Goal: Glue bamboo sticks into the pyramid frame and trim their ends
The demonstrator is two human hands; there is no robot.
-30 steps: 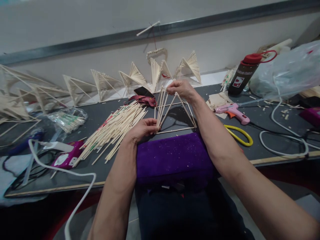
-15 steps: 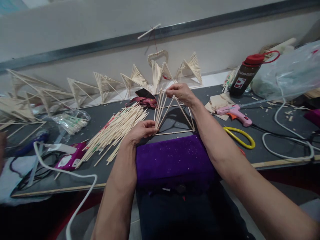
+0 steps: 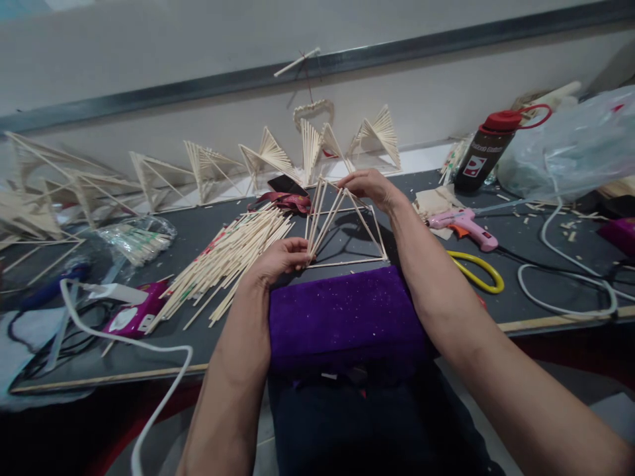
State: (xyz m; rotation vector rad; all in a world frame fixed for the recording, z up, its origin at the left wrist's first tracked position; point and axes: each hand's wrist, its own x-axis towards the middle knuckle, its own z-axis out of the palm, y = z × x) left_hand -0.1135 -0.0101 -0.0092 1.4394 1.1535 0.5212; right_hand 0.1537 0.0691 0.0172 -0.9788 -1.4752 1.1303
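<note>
A pyramid-like frame of thin wooden sticks [image 3: 370,228] stands on the dark table in front of me. My left hand [image 3: 286,256] is closed in a pinch at its lower left corner, where several slanted sticks meet. My right hand [image 3: 372,187] is at the upper right peak, fingertips closed around the top end of a slanted wooden stick [image 3: 328,221]. The exact contact of thumb and stick is partly hidden behind the fingers. A purple cloth-covered block [image 3: 342,314] lies between my forearms, just below the frame.
Loose sticks [image 3: 233,258] lie piled at left, near a magenta power adapter [image 3: 133,314]. Finished stick models [image 3: 270,158] line the wall. At right are a pink glue gun [image 3: 469,227], yellow-handled scissors [image 3: 483,274], a dark bottle [image 3: 483,155] and white cable [image 3: 540,268].
At the peak, my right hand has shifted slightly right and its fingers have stretched flatter. The upper end of one slanted stick has swung right, to the right peak. My left hand stays put.
</note>
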